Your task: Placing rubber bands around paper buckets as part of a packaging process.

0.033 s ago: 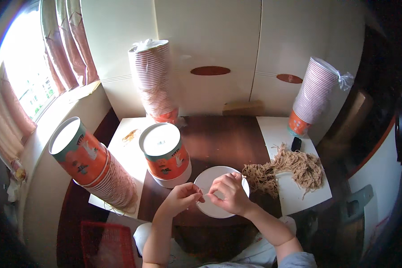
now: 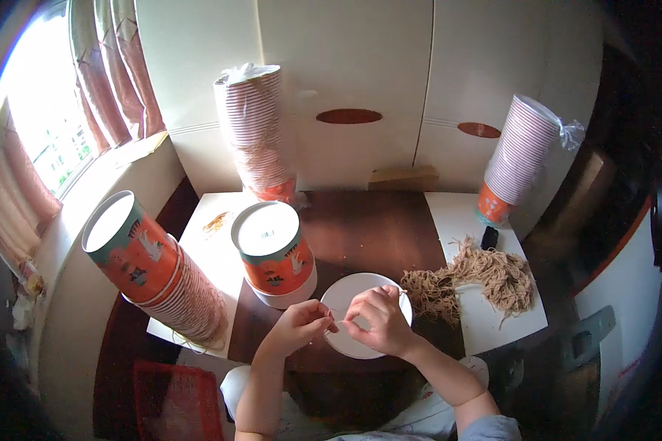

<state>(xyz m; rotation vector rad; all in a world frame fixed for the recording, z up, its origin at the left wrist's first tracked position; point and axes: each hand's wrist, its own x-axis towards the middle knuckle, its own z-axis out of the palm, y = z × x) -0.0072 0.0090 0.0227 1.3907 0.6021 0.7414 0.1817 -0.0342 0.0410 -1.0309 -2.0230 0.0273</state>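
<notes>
A round white lid [image 2: 337, 292] lies on the dark tabletop in front of me, partly covered by my hands. My left hand [image 2: 301, 327] is closed in a pinch above its left edge. Facing it over the lid, my right hand [image 2: 379, 322] pinches too, thumb and fingers pressed together. A thin pale cord [image 2: 336, 317] seems to run between the two sets of fingertips; most of it is hidden. Right of the lid lies a tangled heap of beige cords [image 2: 496, 279], spilling from a white board onto the dark wood.
An orange and green paper bucket [image 2: 276, 268] stands upside down beyond my left hand. Tall bucket stacks [image 2: 187, 287] lean at the left, with another stack [image 2: 250, 132] at the back and one bagged stack [image 2: 521, 151] at the back right. A black object [image 2: 490, 237] lies beside the cords.
</notes>
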